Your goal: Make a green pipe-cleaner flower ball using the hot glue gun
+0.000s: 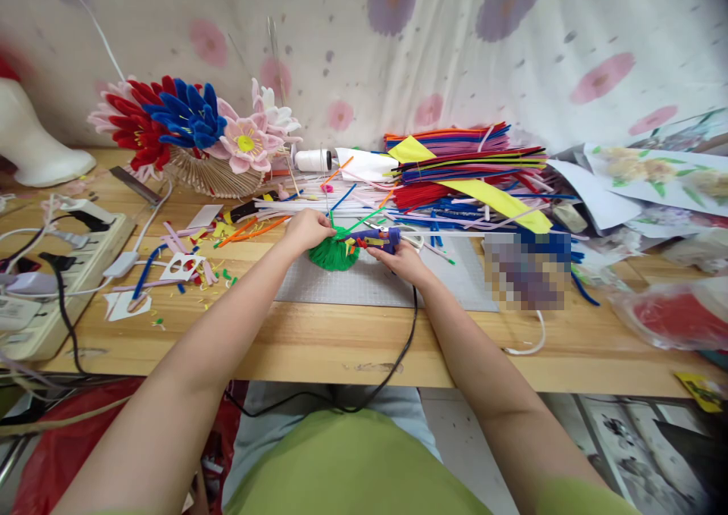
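Note:
Fingers of my left hand [307,232] are closed at the top of a fluffy green chenille piece [334,254], gripping it above the grey cutting mat [364,295]. Wrapped around a blue glue gun [380,238] is my right hand [405,261]. The gun's front end points left, right at the green piece; whether it touches cannot be made out. A long white glue stick [447,233] extends from its rear, and its black cord [413,329] runs down over the table edge. Green and blue chenille stems stick up just behind the green piece.
Bundles of coloured chenille stems [472,168] lie at the back, beside a thread spool [312,160]. A chenille flower arrangement [190,117] stands back left. Scraps [185,267] and a power strip [85,284] lie left, a plastic bag [676,314] right.

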{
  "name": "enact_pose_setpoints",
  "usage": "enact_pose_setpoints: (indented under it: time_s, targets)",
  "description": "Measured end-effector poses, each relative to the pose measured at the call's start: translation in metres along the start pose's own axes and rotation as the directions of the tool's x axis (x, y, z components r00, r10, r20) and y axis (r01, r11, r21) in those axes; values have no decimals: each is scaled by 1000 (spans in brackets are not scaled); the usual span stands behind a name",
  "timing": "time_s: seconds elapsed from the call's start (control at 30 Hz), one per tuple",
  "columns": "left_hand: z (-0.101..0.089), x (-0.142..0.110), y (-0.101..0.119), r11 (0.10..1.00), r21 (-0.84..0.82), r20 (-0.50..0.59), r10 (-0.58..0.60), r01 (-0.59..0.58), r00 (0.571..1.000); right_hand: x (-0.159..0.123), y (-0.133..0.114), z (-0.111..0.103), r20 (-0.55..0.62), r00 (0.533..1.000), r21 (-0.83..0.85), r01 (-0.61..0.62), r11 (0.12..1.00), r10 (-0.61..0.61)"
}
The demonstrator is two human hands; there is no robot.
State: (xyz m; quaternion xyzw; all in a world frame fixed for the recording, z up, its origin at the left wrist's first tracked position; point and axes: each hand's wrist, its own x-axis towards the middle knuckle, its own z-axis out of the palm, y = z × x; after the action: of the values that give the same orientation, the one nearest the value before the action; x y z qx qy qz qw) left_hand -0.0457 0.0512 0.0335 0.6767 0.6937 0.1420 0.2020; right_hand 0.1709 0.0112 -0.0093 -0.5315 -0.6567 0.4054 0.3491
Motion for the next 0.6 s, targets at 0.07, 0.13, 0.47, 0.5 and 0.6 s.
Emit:
enact_pose_setpoints:
  time_s: [0.07,0.13,0.47,0.5,0.6]
  targets:
    - [0,-1,0,1000,-2,2,-1,1,1000,-1,-1,-2,-13,1000,5,-17,1000,17]
    - [0,-1,1,1000,-6,6,-3,3,1000,-1,-2,-3,-29,999,14,-36,999,36]
    - [-3,-7,4,1000,-13,9,11,-11,1000,3,-2,-2,-50,997,16,-55,998,56]
    - [-4,-8,5,1000,-7,11,9,-9,1000,3,-2,-1,-56,996,11,-61,998,62]
    - [-4,-8,5,1000,1,14,9,-9,1000,5,-4,0,-71,995,2,-66,998,66]
